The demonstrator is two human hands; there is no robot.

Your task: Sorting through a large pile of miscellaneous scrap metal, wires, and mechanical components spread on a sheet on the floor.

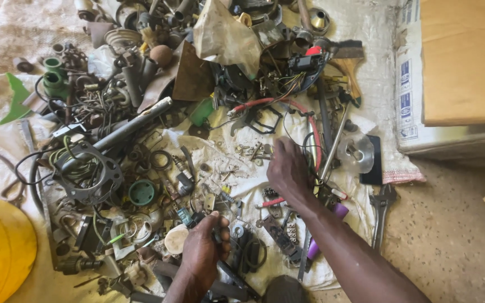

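My left hand (206,244) is closed around a small dark part, low in the pile of scrap parts on the white cloth (366,22). My right hand (288,168) reaches with fingers spread down onto small screws (251,150), just beside a red cable (287,104).

Both forearms are bare — no sleeves, no gloves, no watch or bracelet show on either. The left hand (200,249) and the right hand (287,168) carry no rings — fingers and wrists are uncovered throughout.
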